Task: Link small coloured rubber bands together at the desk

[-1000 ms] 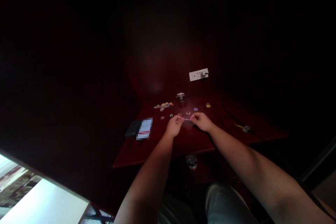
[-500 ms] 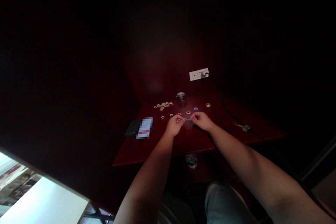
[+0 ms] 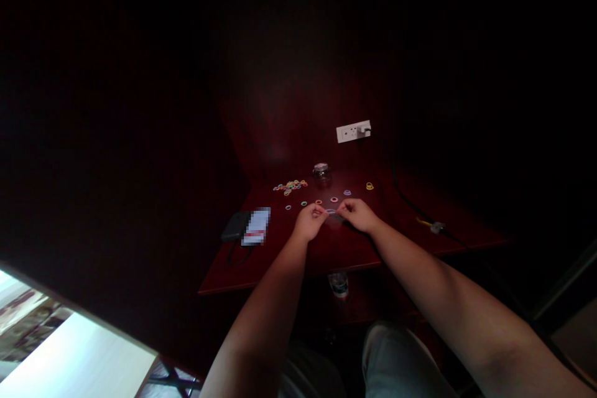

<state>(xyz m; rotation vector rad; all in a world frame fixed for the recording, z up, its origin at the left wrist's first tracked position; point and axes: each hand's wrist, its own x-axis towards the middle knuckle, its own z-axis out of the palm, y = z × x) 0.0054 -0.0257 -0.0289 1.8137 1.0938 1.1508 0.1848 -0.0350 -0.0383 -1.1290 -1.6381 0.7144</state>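
Between my two hands a thin purple hair tie is held above the dark red table. My left hand pinches its left side, and my right hand pinches its right side. Just beyond my fingers lie single ring-shaped hair ties: a blue one, a green one, an orange one and a pink one. Farther right are a purple hair tie and a yellow one. A pile of mixed-colour hair ties sits at the back left.
Behind the ties stands a clear lidded jar. A phone and a black case-like object lie on the table's left. At the right, a cable with a connector crosses the tabletop. A wall socket holds a plug.
The purple hair tie between my fingers now shows a more open, curved loop than before. Both hands stay almost in place.
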